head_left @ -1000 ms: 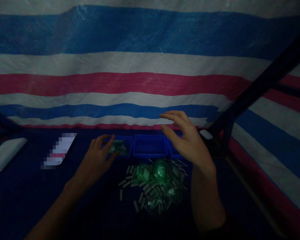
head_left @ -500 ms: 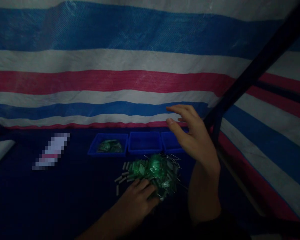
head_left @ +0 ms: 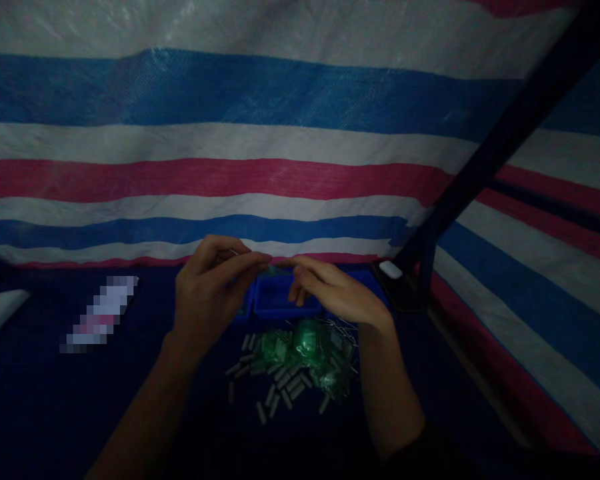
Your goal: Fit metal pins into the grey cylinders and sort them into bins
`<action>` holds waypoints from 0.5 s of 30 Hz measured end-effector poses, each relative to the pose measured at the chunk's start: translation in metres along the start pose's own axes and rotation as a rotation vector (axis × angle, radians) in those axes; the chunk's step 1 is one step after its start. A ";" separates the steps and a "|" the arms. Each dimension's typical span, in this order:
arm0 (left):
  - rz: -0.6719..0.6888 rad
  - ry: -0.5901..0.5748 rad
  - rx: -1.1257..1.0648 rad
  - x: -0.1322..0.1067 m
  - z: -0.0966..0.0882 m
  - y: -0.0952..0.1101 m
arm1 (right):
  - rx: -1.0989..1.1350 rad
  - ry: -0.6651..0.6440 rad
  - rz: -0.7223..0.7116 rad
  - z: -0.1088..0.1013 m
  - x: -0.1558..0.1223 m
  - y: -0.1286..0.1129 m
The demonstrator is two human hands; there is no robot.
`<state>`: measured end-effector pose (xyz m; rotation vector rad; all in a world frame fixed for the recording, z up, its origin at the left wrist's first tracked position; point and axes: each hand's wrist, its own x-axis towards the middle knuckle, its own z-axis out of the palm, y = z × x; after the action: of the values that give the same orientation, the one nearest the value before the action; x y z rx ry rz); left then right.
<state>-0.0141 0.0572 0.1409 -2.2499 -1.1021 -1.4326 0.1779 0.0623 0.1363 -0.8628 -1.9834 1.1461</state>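
Observation:
My left hand (head_left: 210, 283) is raised above the bins, thumb and fingers pinched together. At its fingertips shows a small greenish see-through plastic piece (head_left: 276, 270), dim and partly covered. My right hand (head_left: 330, 288) faces it from the right, index finger reaching to the same piece and the other fingers curled; whatever its fingers grip is too small to make out. Below both hands lies a pile of green plastic bags (head_left: 307, 343) among short grey cylinders (head_left: 295, 387) and thin metal pins (head_left: 344, 327). Behind the hands stand blue bins (head_left: 285, 310), partly hidden by them.
A blurred-out flat item (head_left: 103, 313) lies on the dark blue table (head_left: 80, 407) at left, with a white object (head_left: 0, 310) at the far left edge. A small white rounded case (head_left: 391, 269) sits back right. Striped sheeting (head_left: 230, 180) and a dark frame bar (head_left: 480, 167) enclose the table.
My left hand has risen from the pile to above the bins, now pinching. My right hand has moved left and down to meet it. The view has tilted slightly up.

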 end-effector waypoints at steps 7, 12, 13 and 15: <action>0.062 0.041 -0.128 -0.002 0.004 0.010 | 0.382 0.296 -0.081 0.010 0.014 0.006; -0.194 -0.197 -0.373 -0.006 0.008 0.002 | 0.150 0.581 -0.174 0.007 0.005 -0.002; -0.283 -0.253 -0.470 -0.008 0.009 -0.001 | 0.077 0.617 -0.196 0.005 0.002 -0.005; -0.478 -0.341 -0.692 -0.010 0.012 -0.005 | -0.078 0.630 -0.255 0.002 -0.004 -0.012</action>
<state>-0.0122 0.0628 0.1252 -2.9281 -1.5033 -1.8864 0.1764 0.0535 0.1453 -0.8498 -1.5578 0.5588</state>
